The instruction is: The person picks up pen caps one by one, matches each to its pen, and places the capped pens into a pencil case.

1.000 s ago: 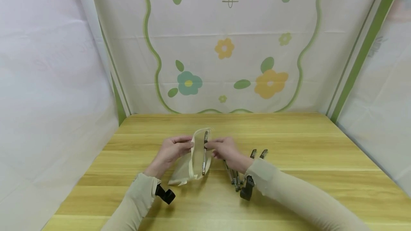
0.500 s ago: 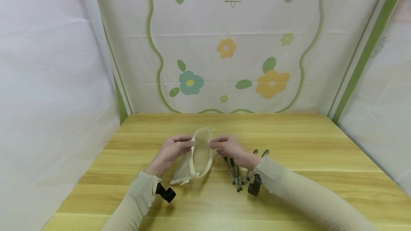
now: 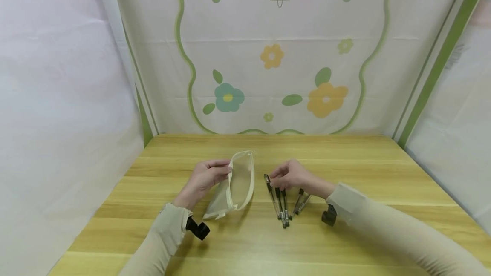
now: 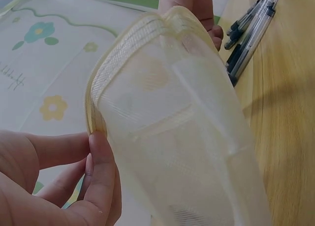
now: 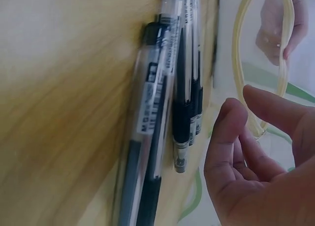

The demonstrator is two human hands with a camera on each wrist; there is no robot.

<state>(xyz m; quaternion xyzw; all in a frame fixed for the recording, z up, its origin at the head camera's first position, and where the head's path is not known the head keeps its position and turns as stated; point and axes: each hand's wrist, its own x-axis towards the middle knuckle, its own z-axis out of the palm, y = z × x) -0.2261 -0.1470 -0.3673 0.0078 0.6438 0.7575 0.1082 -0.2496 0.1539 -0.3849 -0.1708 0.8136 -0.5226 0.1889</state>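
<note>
A pale cream, see-through zip pouch (image 3: 242, 178) is held tilted with its mouth gaping toward the right. My left hand (image 3: 205, 181) pinches its zipper edge between thumb and fingers; the left wrist view shows that grip on the zipper tape (image 4: 93, 113) up close. Black-and-clear gel pens (image 3: 283, 212) lie in a loose fan on the table, to the right of the pouch. Over their far ends hovers my right hand (image 3: 293, 176). In the right wrist view its thumb and index finger are apart with nothing between them, beside the pens (image 5: 152, 103).
The wooden table (image 3: 345, 237) runs back to a white cloth (image 3: 291, 54) printed with flowers. More cloth hangs along the left and right sides. A black wrist camera (image 3: 197, 228) sticks out below the left cuff.
A second ago my right hand held a pen at the pouch mouth; the pen has since gone from view there. That hand has moved right, from the pouch to the pens. My left hand stays put.
</note>
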